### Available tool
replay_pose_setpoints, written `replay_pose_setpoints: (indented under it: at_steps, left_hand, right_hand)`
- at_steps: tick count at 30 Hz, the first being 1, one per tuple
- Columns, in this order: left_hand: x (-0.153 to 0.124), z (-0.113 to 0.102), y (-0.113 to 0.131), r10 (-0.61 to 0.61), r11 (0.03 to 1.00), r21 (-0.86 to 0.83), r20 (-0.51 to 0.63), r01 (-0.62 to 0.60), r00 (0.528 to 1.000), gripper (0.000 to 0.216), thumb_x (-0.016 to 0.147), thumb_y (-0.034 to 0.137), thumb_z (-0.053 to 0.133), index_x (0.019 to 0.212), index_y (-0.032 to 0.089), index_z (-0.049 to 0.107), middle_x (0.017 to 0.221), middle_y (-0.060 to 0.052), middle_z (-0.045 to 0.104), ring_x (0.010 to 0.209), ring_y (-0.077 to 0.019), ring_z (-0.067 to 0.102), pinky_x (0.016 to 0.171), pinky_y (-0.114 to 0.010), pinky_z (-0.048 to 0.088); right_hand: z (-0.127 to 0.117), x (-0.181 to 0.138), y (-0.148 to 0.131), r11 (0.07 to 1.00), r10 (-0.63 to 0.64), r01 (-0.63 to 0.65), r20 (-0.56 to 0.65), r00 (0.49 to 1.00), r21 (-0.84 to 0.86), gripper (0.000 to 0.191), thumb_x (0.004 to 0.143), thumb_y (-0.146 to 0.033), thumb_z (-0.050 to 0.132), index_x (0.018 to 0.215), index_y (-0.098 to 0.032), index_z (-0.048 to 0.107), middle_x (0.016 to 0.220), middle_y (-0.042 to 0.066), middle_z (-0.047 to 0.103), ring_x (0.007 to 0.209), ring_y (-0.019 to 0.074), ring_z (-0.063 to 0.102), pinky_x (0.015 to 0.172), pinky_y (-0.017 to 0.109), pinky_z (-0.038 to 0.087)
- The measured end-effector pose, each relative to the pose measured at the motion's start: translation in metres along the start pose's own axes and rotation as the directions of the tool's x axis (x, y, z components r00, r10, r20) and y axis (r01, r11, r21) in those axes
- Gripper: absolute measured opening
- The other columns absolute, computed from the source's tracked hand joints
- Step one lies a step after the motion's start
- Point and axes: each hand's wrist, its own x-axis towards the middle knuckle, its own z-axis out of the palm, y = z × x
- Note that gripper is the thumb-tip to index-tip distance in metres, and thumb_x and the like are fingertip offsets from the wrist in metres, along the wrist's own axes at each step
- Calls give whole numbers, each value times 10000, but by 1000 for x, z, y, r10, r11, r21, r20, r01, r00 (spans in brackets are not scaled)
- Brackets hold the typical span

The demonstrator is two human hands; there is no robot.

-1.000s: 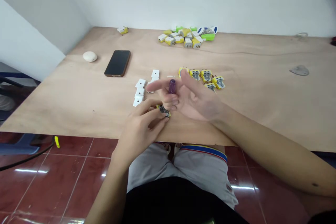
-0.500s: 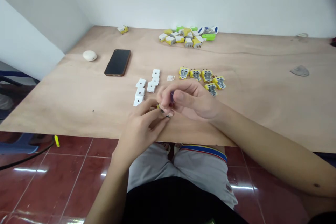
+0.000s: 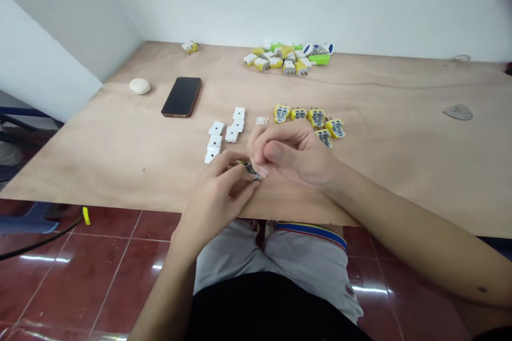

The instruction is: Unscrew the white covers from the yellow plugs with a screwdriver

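Note:
My left hand [image 3: 212, 189] is closed on an opened yellow plug body [image 3: 252, 170], its grey inside facing up near the table's front edge. Just above and to the right of it, my right hand [image 3: 298, 152] has its fingers curled against the thumb. Whatever lies inside that right-hand grip is hidden by the fingers. Several white plug covers [image 3: 215, 141] lie beyond my left hand, and a small pale piece [image 3: 262, 120] sits past my right hand. Several open yellow plug halves [image 3: 317, 118] are grouped behind the right hand, one partly covered by it.
A pile of yellow, white and green plugs [image 3: 280, 57] rests at the back of the wooden table [image 3: 392, 154]. One more plug [image 3: 191, 47] is at the back left. A phone [image 3: 181, 97] and a white oval object [image 3: 140, 86] lie on the left; a clear flat piece [image 3: 458, 112] is far right.
My right hand has shifted slightly right and away from the plug body, showing more of it. The purple and red bit seen in the right fingers earlier is now out of sight.

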Motion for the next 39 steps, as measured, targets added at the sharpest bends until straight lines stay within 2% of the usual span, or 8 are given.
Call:
replay_pose_setpoints:
  at_steps: [4, 8, 11, 14, 20, 27, 35, 39]
  left_hand:
    - [2, -1, 1, 2, 1000, 6, 25, -2, 1000, 39, 1036, 206, 728, 1024, 210, 691, 1271, -85, 694, 1165, -245, 713, 1001, -402, 606]
    - [3, -9, 3, -9, 1000, -9, 83, 10, 997, 192, 1008, 169, 730, 1190, 225, 707, 1370, -90, 682, 1280, -262, 691, 1091, -405, 592]
    - [2, -16, 2, -7, 999, -46, 161, 14, 987, 478, 967, 60, 665, 1399, 264, 667, 1483, -79, 655, 1349, -254, 675, 1122, -371, 590]
    - [3, -20, 0, 14, 998, -64, 206, 0, 978, 556, 959, 1, 591, 1447, 264, 644, 1467, -72, 691, 1356, -257, 675, 1160, -394, 576]
    - [5, -18, -3, -16, 995, -90, 194, 34, 981, 387, 1080, 86, 555, 1404, 254, 685, 1429, -78, 727, 1300, -240, 711, 1142, -405, 596]
    - [2, -20, -5, -56, 990, -111, 223, 82, 973, 347, 1088, 159, 605, 1401, 274, 704, 1491, -80, 678, 1349, -256, 687, 1115, -404, 607]
    - [2, -19, 0, -50, 996, -62, 247, 67, 968, 367, 1017, 277, 789, 1377, 269, 719, 1328, -69, 716, 1237, -266, 701, 1039, -408, 610]
    - [2, -16, -2, 12, 999, -36, 237, -3, 971, 367, 1062, 237, 713, 1428, 255, 690, 1388, -89, 707, 1288, -277, 674, 1102, -443, 582]
  right_hand:
    - [5, 3, -6, 982, 152, -139, -101, 983, 126, 426, 1077, -569, 662, 1052, -175, 821, 702, -40, 430, 621, 104, 365, 575, 242, 374]
    - [5, 2, -16, 965, 252, -239, -126, 960, 106, 427, 1021, -597, 694, 1005, -187, 811, 743, -13, 453, 665, 139, 350, 598, 278, 399]
    - [0, 1, -19, 959, 254, -246, -43, 966, 141, 422, 1020, -568, 690, 888, -175, 773, 765, 7, 498, 688, 140, 394, 631, 285, 410]
    - [-7, -1, -19, 954, 247, -254, 62, 967, 159, 453, 1070, -534, 650, 814, -165, 707, 773, 7, 513, 696, 125, 440, 660, 272, 414]
    - [-18, 0, -12, 995, 83, -92, 174, 981, 46, 401, 1119, -453, 640, 859, -154, 699, 846, 15, 586, 768, 117, 567, 740, 279, 492]
    - [-26, 0, -8, 965, -113, 131, 91, 989, -227, 335, 1106, -408, 680, 912, -157, 788, 840, 38, 672, 919, 151, 624, 782, 270, 497]
    - [-23, 2, -10, 907, -179, 190, 65, 982, -376, 358, 1116, -409, 659, 867, -181, 778, 848, 40, 689, 906, 154, 641, 794, 281, 518]
    - [-20, 1, -9, 968, -83, 80, 1, 997, -237, 368, 1113, -434, 663, 870, -170, 740, 810, 23, 672, 808, 131, 643, 742, 269, 509]
